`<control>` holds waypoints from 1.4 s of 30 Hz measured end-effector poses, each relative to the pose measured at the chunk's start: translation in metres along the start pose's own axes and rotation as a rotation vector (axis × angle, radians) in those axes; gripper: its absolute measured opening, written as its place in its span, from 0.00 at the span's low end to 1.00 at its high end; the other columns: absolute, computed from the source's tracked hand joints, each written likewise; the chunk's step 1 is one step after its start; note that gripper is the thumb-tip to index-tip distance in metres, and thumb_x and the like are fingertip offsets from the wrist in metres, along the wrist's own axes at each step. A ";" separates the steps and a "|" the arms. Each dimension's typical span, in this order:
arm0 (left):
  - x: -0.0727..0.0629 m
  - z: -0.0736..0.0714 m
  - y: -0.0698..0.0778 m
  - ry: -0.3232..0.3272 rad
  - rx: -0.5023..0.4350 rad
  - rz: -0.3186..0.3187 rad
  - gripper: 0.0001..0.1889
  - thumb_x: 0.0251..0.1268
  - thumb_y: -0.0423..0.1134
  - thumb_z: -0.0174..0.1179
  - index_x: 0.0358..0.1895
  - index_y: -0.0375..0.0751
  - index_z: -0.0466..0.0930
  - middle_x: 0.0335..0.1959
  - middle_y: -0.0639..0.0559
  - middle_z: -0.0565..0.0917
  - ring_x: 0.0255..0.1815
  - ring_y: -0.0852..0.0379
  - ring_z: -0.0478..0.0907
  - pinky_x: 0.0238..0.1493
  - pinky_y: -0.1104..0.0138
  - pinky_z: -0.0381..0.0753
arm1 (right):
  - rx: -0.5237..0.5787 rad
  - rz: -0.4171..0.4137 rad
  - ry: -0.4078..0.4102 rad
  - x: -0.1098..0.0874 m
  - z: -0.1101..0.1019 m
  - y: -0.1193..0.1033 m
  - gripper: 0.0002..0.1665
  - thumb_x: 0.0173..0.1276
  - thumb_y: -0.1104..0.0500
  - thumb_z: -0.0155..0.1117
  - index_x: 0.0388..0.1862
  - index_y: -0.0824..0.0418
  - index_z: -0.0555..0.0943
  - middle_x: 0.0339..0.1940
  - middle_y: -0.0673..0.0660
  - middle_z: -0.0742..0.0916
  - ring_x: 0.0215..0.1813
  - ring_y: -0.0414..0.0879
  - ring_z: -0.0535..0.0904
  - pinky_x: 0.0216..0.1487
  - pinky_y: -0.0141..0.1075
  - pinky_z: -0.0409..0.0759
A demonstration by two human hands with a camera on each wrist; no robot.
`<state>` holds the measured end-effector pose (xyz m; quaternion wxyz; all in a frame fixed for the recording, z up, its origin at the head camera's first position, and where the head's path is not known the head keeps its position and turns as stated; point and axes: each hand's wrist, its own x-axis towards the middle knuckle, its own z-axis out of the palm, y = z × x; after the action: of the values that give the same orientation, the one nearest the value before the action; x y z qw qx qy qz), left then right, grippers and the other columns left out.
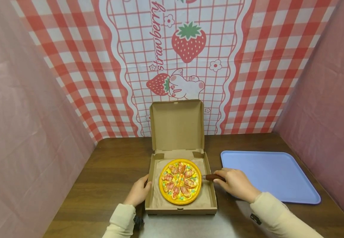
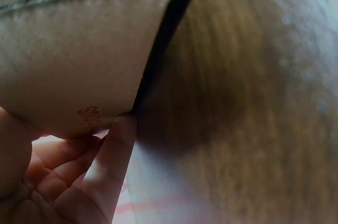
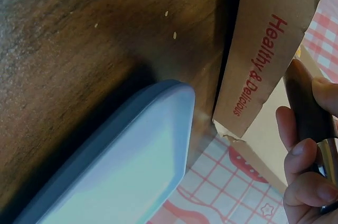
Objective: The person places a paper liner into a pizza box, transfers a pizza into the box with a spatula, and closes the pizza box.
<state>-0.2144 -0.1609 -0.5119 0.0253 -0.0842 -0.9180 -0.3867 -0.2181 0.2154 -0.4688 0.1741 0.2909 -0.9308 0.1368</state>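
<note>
An open cardboard pizza box lies on the brown table, its lid standing up at the back. Inside, on brown paper, is a round toy pizza with a yellow rim and reddish toppings. My left hand holds the box by its left wall; in the left wrist view the fingers meet the wall low down, beside its red print. At the other side, my right hand grips a utensil by its brown handle. The utensil's short metal neck reaches the pizza's right edge, and its working end is hidden.
To the right of the box lies a light blue tray, partly behind my right hand. A strawberry-print checked cloth hangs behind the table, with pinkish curtains on both sides. A few pale specks dot the tabletop.
</note>
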 end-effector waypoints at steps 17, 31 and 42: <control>0.000 0.001 0.000 0.017 0.004 0.030 0.20 0.70 0.30 0.53 0.62 0.23 0.73 0.58 0.28 0.79 0.61 0.33 0.76 0.62 0.44 0.74 | -0.092 -0.046 0.079 -0.001 -0.004 -0.008 0.13 0.57 0.54 0.74 0.41 0.55 0.86 0.29 0.48 0.85 0.28 0.41 0.80 0.25 0.36 0.76; 0.000 -0.001 0.002 0.009 -0.004 0.017 0.21 0.71 0.31 0.52 0.63 0.24 0.72 0.59 0.28 0.78 0.62 0.33 0.75 0.62 0.44 0.74 | -0.109 -0.032 0.127 0.002 0.000 -0.001 0.13 0.57 0.54 0.75 0.39 0.58 0.86 0.26 0.49 0.83 0.24 0.39 0.76 0.23 0.35 0.74; 0.000 0.001 0.000 0.012 0.001 0.010 0.21 0.71 0.31 0.52 0.63 0.23 0.72 0.59 0.28 0.78 0.62 0.33 0.75 0.63 0.44 0.73 | -0.127 -0.026 0.130 0.002 0.000 -0.001 0.13 0.56 0.54 0.75 0.39 0.56 0.85 0.26 0.48 0.82 0.24 0.39 0.74 0.22 0.35 0.73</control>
<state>-0.2147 -0.1605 -0.5123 0.0330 -0.0867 -0.9176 -0.3864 -0.2190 0.2137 -0.4681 0.2540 0.2817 -0.9205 0.0937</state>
